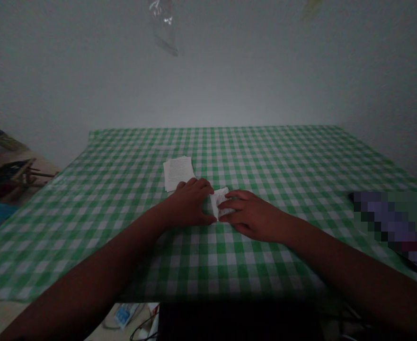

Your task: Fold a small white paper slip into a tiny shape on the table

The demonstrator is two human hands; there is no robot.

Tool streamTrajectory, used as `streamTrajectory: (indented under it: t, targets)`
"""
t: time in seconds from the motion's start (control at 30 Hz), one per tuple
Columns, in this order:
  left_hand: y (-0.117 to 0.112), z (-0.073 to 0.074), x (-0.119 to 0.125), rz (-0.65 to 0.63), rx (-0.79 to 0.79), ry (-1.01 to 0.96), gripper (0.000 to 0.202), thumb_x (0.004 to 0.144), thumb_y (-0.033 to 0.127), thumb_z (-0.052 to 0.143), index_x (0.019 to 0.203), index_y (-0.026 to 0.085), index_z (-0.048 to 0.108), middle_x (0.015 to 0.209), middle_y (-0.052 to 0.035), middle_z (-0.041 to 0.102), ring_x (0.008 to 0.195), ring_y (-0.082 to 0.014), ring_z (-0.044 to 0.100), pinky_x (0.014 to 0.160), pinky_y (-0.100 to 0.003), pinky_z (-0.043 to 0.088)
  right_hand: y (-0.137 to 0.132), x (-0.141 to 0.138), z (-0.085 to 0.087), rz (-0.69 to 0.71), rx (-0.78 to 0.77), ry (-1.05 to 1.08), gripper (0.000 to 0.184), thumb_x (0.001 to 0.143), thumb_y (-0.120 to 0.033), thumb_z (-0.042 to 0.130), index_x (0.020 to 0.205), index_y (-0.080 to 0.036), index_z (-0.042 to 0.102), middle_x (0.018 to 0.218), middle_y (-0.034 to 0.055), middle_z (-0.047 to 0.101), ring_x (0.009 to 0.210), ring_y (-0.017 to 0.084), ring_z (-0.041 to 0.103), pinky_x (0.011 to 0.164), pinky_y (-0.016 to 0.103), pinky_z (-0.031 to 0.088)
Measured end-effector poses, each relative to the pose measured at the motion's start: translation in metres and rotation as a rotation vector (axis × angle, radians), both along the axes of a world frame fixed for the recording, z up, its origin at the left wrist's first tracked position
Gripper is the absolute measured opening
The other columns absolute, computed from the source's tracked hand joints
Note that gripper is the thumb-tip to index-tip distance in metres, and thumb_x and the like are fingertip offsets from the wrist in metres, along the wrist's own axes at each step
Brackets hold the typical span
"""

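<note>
A small folded sheet of printed paper (220, 195) lies on the checked tablecloth between my two hands. My left hand (190, 203) holds its left edge, with the thumb at the near corner and the index finger at the far corner. On the other side, my right hand (252, 215) has bent fingers laid over the paper, and its fingertips meet the sheet near the fold. Those fingers cover part of the print. Just beyond my left hand is a loose stack of printed sheets (179, 171), partly hidden by the knuckles.
A green and white checked tablecloth (265, 161) covers the table, which stands against a pale wall (251, 71). A blurred-out dark flat object (389, 222) lies at the right edge. A clear plastic bag (164, 26) hangs on the wall. Cables and packets lie on the floor below.
</note>
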State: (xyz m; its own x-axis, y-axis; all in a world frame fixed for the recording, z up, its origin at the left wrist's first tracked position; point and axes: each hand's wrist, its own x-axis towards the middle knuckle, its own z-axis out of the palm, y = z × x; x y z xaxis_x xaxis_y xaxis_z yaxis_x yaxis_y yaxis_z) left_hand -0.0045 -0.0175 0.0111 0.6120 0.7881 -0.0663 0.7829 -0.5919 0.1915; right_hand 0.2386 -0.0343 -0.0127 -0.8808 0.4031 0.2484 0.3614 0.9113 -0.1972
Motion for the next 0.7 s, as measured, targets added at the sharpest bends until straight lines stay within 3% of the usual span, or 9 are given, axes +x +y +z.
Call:
streamTrajectory:
  t: [0.57, 0.7]
  targets:
    - [0.0007, 0.0037, -0.0043, -0.019, -0.059, -0.03, 0.056, 0.079, 0.045, 0.069, 0.127, 0.022, 0.053, 0.137, -0.0099, 0.05, 0.122, -0.0311, 0.048, 0.1, -0.051, 0.04, -0.0014, -0.0008, 0.0004, 0.001, -0.04, -0.003, 0.032, 0.093, -0.019, 0.055, 0.122, -0.023, 0.067, 0.13, 0.0058, 0.064, 0.13, 0.028, 0.043, 0.107, 0.048, 0.039]
    - [0.0011, 0.0023, -0.0013, 0.002, -0.046, -0.053, 0.049, 0.083, 0.049, 0.065, 0.123, 0.021, 0.055, 0.132, -0.0101, 0.053, 0.119, -0.0309, 0.05, 0.096, -0.05, 0.041, -0.0023, -0.0015, 0.0023, -0.012, -0.045, -0.009, 0.031, 0.094, -0.02, 0.053, 0.122, -0.024, 0.067, 0.13, 0.0055, 0.064, 0.131, 0.028, 0.044, 0.106, 0.049, 0.04]
